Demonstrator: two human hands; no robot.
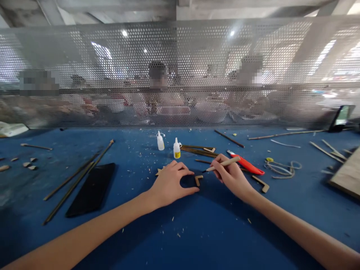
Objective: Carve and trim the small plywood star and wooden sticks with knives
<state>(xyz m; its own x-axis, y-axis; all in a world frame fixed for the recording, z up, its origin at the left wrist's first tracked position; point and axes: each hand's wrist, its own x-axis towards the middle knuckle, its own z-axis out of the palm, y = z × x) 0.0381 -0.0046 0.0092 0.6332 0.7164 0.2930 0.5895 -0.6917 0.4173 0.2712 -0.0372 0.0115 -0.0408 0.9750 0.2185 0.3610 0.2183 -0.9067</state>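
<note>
My left hand rests on the blue table, thumb and fingers spread apart around the left side of a small L-shaped wooden piece, without visibly gripping it. My right hand pinches a pen-like tool with a pale wooden handle. Its thin dark tip points left, just above the L-shaped piece. A second L-shaped piece lies to the right of my right hand. A red-handled cutter lies behind that hand. Another pale wooden piece is partly hidden behind my left hand.
Two small white dropper bottles stand beyond my hands, near thin brown sticks. A black flat slab and long sticks lie left. Tangled string and a wooden board are right. A perforated screen borders the back; people sit beyond.
</note>
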